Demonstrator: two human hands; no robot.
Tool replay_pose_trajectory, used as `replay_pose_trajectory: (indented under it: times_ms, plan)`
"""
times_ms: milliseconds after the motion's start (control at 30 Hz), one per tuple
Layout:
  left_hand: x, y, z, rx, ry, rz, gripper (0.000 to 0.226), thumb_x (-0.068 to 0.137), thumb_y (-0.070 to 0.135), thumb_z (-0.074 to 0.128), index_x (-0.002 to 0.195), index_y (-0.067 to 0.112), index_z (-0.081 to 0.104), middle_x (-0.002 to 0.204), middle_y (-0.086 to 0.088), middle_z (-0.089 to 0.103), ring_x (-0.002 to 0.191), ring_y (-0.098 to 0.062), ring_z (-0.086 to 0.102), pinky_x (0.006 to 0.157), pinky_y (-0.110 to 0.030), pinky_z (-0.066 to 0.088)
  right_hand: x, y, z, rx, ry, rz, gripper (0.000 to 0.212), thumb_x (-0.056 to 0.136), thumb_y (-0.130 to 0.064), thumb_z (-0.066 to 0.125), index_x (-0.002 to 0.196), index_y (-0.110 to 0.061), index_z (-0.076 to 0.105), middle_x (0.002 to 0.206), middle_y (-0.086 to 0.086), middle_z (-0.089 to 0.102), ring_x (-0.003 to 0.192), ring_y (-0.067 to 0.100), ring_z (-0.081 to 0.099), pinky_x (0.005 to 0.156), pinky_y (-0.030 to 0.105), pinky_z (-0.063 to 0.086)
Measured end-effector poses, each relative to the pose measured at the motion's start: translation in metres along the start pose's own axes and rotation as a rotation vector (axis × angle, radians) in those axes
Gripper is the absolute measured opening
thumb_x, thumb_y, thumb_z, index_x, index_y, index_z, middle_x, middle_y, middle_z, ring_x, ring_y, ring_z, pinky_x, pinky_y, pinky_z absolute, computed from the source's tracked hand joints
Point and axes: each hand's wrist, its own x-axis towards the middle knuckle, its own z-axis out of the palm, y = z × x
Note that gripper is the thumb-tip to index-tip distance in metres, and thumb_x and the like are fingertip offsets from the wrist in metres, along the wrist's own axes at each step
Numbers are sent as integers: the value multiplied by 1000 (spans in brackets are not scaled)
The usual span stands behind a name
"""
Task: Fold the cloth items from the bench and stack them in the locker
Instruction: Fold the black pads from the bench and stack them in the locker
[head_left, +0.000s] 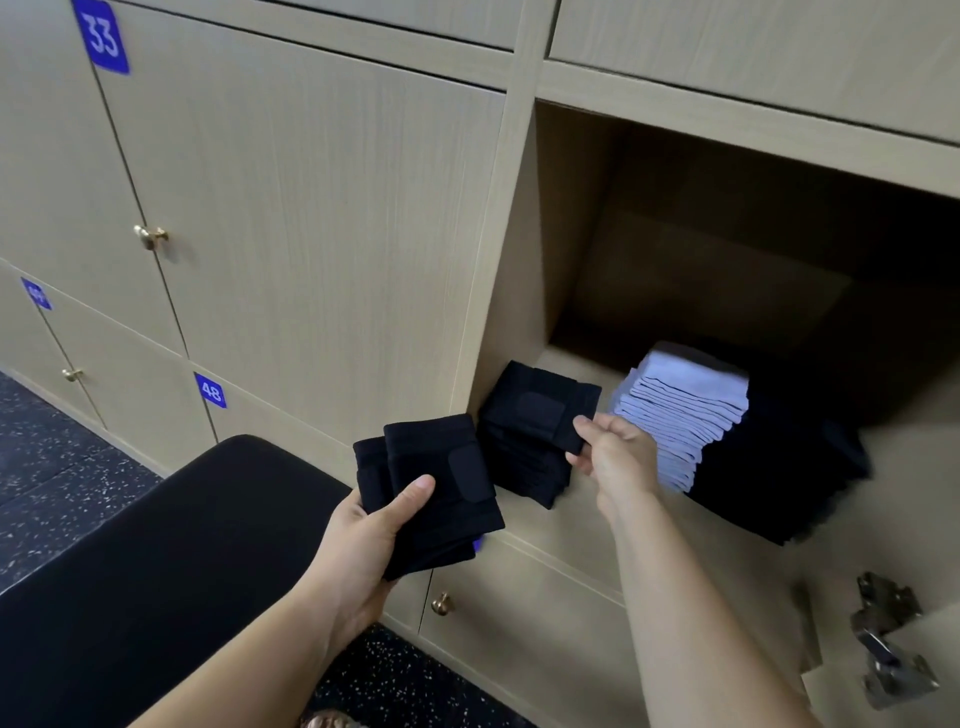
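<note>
Head view: the right hand (618, 460) pinches the near edge of the top piece (540, 408) on the black stack (524, 467), which sits at the front left of the locker (571, 208). Its fingers (584, 460) are narrow on that cloth. The left hand (363, 540), thumb on top, grips a folded black bundle (441, 483) just outside the opening, beyond the table (182, 545).

It seems best to square the top piece with the stack's edges before letting go, then lay the bundle flat.

The dark pile (779, 467) right of the pale blue stack (685, 415) is blurred, and the locker's back lies in shadow.
</note>
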Motion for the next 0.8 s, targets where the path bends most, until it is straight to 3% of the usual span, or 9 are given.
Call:
replay_pose_trajectory:
  times_ms: [167,267,433,533,633,667,733,800]
  plan:
    - [4,-2,-9,16,-48,-9,32,86,12,66,117,6,63,103,-15,74,92,-32,73,64,-37,61,18,12,3,-94,26,-10,14,89,-2,64,78,-11,61,78,3,61,65,13,54,43,15,50]
    - [5,-4,-15,31,-49,-6,39,82,15,68,119,8,62,105,-14,74,95,-32,72,68,-40,60,26,20,3,-211,36,-43,4,89,-5,64,93,-5,64,81,5,63,65,15,55,43,18,46]
    - [5,-8,-18,37,-40,-17,34,84,14,67,117,7,63,102,-14,75,91,-32,73,63,-37,61,31,30,3,-443,90,-116,18,87,-19,69,104,-12,67,94,-1,68,88,19,64,82,30,48]
    - [6,-9,-16,32,-45,-18,37,81,16,68,117,7,63,103,-15,74,93,-32,73,67,-39,61,24,34,4,-535,114,-175,26,90,-26,65,107,-6,66,104,9,69,97,25,64,91,38,48]
    - [7,-8,-14,30,-44,-17,35,84,15,68,117,8,63,103,-14,75,93,-31,73,66,-38,61,17,43,10,-489,65,-117,35,97,-33,51,115,-3,54,123,9,59,123,31,52,107,42,39]
    - [7,-8,-13,28,-40,-17,35,84,14,68,117,7,63,103,-14,75,93,-31,73,66,-39,61,16,45,13,-454,32,-89,43,99,-34,47,127,-1,49,133,11,53,129,30,47,111,42,35]
    - [7,-7,-11,24,-38,-14,34,84,14,67,117,7,63,103,-14,75,93,-31,73,68,-40,60,12,46,19,-425,-25,-55,52,101,-32,43,144,-5,35,146,10,42,135,28,40,114,39,30]
    - [6,-5,-10,21,-42,-13,32,86,12,67,117,7,64,103,-14,75,93,-31,73,66,-39,61,11,45,21,-431,-49,-51,54,102,-30,41,149,-7,27,151,10,36,138,26,35,114,34,26]
